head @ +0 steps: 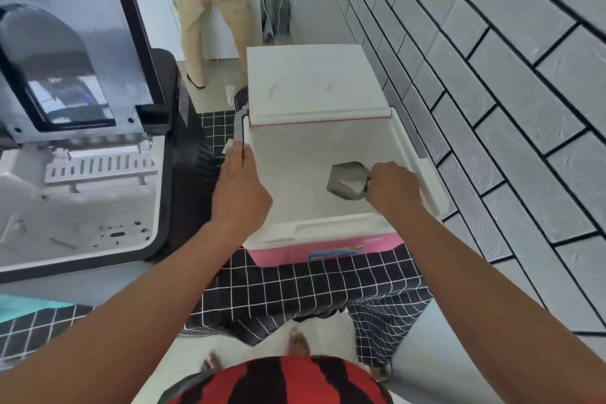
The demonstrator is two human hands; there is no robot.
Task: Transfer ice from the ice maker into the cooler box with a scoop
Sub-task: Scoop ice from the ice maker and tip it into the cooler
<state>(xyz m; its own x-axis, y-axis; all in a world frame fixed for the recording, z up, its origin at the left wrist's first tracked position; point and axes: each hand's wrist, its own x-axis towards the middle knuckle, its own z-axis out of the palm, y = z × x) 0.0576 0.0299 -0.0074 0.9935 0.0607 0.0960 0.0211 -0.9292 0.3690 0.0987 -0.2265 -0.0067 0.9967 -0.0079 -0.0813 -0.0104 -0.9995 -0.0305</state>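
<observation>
Right hand (pixel 392 187) grips scoop (pixel 347 181) inside cooler box (pixel 328 229) | left hand (pixel 241 190) steadies rim, 9 o'clock | tip fully, keep mouth low.

Both forearms are bare, with no sleeves showing. At the bottom centre of the frame the person wears a red shirt (pixel 282 382) with wavy black stripes. Bare toes (pixel 297 343) show just above it.

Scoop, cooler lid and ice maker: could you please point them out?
scoop (pixel 347 181), head view, metal bowl.
cooler lid (pixel 314 82), head view, white inner face.
ice maker (pixel 98 193), head view, white inside.
</observation>
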